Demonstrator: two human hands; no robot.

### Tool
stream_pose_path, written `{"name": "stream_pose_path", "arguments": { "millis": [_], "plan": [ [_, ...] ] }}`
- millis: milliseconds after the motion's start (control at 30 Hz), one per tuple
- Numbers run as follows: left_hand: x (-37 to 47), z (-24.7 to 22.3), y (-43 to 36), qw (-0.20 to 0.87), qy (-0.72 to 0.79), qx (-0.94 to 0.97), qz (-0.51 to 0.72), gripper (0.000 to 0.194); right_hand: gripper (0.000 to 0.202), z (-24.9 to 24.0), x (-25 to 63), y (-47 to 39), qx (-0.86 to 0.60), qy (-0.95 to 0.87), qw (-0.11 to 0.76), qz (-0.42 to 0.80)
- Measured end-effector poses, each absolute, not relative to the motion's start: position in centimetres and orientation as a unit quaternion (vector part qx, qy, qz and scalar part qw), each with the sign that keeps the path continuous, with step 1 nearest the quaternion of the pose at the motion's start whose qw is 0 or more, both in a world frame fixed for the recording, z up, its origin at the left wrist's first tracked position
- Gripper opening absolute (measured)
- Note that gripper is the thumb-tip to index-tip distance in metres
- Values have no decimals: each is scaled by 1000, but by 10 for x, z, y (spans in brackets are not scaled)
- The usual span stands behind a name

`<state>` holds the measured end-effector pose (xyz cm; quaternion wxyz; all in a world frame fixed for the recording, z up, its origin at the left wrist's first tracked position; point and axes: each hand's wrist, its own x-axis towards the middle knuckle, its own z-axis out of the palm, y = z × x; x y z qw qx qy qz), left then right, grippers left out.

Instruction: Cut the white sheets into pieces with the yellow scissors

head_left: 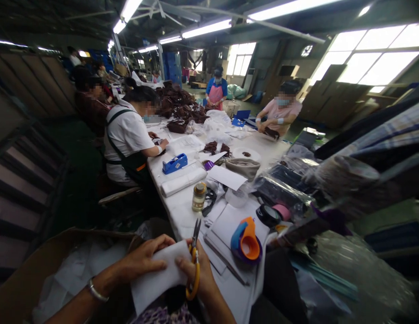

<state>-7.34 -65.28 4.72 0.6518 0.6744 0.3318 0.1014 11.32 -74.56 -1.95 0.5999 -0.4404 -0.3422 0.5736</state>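
Note:
A white sheet [162,274] is held between both of my hands above my lap. My left hand [145,258] pinches its left side, with the thumb on top; a silver bangle circles that wrist. At the sheet's right edge, my right hand [199,270] grips it with the thumb and also holds yellow-handled scissors [195,261], whose blades point up and away from me. Left of my hands, a cardboard box [72,236] contains white translucent sheets.
On the white table [172,213] are a glass jar [199,198], a blue tape dispenser [175,164], an orange tape holder [249,243] and white papers [229,220]. Several people sit or stand around it. Plastic-wrapped goods [283,184] lie at the right.

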Motion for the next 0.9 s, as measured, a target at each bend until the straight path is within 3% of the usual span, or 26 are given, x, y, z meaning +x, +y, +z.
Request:
{"name": "stream_pose_path", "arguments": {
  "millis": [133,333,567,667,900],
  "plan": [
    [-82,8,-658,743,375,541,120,65,49,-44,111,-747,-450,-255,646,561],
    [-95,-12,-671,743,424,504,120,51,49,-74,107,-763,-464,-203,654,562],
    [-101,-44,-655,752,395,528,4,42,54,-115,92,-805,-512,-191,562,621],
    [-87,-50,-665,764,438,472,29,48,54,-124,94,-819,-533,-164,593,581],
    [-47,-74,-724,858,468,109,183,54,52,-162,99,-843,-679,-90,628,370]
  ]
}}
